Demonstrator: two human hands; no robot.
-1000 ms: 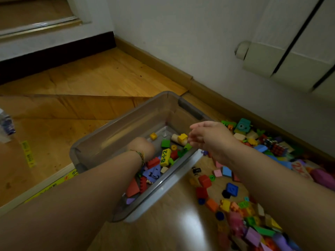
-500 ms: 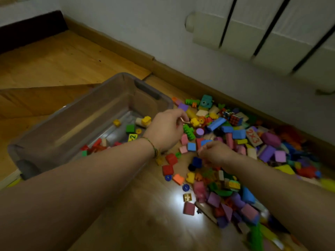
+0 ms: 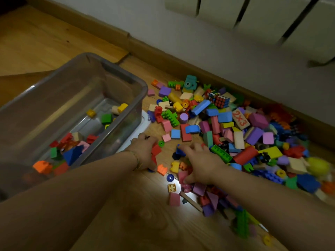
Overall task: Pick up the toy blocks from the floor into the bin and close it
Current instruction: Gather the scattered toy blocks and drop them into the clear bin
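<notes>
Head view shows your left hand [image 3: 145, 153] down on the wooden floor [image 3: 126, 218], just to the right of the bin [image 3: 145, 87]. Its thumb and fingers are curled round a couple of red blocks [image 3: 156, 150], and a thin bracelet [image 3: 136, 159] circles that wrist.

Your right hand [image 3: 201, 163] lies palm-down on the near edge of the pile of toy blocks [image 3: 226, 127]. Its fingers are bent, with the fingertips at a dark blue block [image 3: 179, 152] and the thumb against a pink block [image 3: 181, 176]. Whether it actually grips any piece cannot be told from this angle.

Between your two hands, loose on the floor, sit an orange block [image 3: 161, 169], a small yellow block [image 3: 175, 166] and a blue ring [image 3: 170, 178].

The bin is clear grey plastic and stands open-topped on the floor at your left. It holds a thin scatter of pieces: a yellow brick [image 3: 90, 113] and a green brick [image 3: 106, 118] toward its far end, and an orange brick [image 3: 42, 166] with blue and red ones at the near end.

The pile spreads from the bin's right wall out to the skirting board [image 3: 181, 58]. In it you can pick out a teal block [image 3: 190, 84], a puzzle cube [image 3: 220, 101] and a tile marked 2x3 [image 3: 240, 119]. A white radiator [image 3: 253, 11] hangs on the wall above.
</notes>
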